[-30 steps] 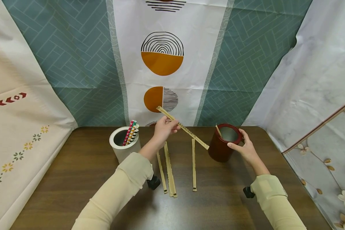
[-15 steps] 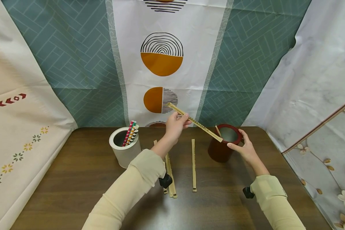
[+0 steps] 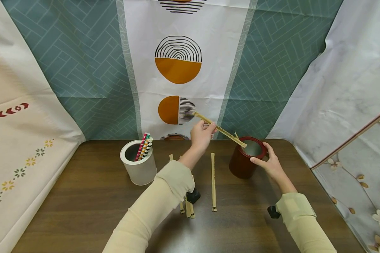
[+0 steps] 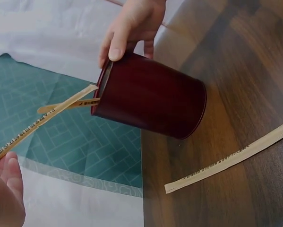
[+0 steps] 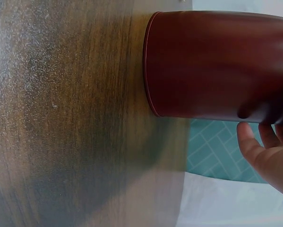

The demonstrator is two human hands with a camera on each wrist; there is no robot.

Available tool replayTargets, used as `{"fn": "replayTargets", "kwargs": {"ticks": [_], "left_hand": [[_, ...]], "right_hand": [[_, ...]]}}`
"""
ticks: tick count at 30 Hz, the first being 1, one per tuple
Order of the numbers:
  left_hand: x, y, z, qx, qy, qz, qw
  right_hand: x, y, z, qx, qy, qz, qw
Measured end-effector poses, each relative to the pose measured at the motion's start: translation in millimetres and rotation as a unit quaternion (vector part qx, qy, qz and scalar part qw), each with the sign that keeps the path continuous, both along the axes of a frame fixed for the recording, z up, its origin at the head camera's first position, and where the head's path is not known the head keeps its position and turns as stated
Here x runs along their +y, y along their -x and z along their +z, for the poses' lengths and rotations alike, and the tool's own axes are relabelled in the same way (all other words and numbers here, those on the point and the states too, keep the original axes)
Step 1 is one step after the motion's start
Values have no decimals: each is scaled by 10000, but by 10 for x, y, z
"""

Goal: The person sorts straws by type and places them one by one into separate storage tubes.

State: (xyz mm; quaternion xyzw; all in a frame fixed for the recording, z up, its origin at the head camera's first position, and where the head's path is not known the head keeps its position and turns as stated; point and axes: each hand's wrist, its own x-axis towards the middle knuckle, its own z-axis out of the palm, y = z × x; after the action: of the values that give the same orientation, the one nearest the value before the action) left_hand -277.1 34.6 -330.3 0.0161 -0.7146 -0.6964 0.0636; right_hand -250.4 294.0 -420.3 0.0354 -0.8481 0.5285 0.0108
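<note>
In the head view my left hand [image 3: 202, 135] pinches a slim stick in a printed tan paper wrapper [image 3: 225, 132]. The stick slants down to the right, its lower end at the rim of a dark red canister [image 3: 241, 167]. My right hand [image 3: 271, 162] holds the canister by its right side near the rim, thumb in front. Another paper-wrapped stick [image 4: 80, 104] pokes out of the canister's mouth and crosses behind the held one in the left wrist view. In the right wrist view the canister [image 5: 212, 66] stands upright on the table, fingers at its side.
One wrapped stick [image 3: 213, 182] lies alone mid-table. Several more wrapped sticks [image 3: 189, 209] lie partly under my left forearm. At left stands a white canister [image 3: 142, 172] with several patterned paper straws [image 3: 144, 147]. A curtain [image 3: 92, 70] hangs behind the table.
My left hand has moved right with the wrapped stick, bringing its lower end from beside the red canister up to its rim. The right hand and canister have stayed put.
</note>
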Motion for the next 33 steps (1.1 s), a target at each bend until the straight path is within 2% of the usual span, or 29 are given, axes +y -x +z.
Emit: {"fn": "replayTargets", "kwargs": {"ticks": [7, 11, 17, 26, 33], "left_hand": [[104, 14, -34, 155, 976, 56, 9951], [141, -7, -31, 285, 1425, -13, 9894], [184, -32, -58, 464, 1857, -247, 9812], [270, -95, -146, 381, 1828, -735, 9797], [337, -137, -214, -78, 1764, -1201, 9769]], "right_hand": [[-4, -2, -5, 67, 43, 6, 10000], [-6, -2, -8, 78, 88, 15, 9999], [3, 0, -11, 95, 33, 27, 9999], [-3, 2, -9, 80, 17, 25, 10000], [-1, -10, -1, 16, 148, 73, 9999]]}}
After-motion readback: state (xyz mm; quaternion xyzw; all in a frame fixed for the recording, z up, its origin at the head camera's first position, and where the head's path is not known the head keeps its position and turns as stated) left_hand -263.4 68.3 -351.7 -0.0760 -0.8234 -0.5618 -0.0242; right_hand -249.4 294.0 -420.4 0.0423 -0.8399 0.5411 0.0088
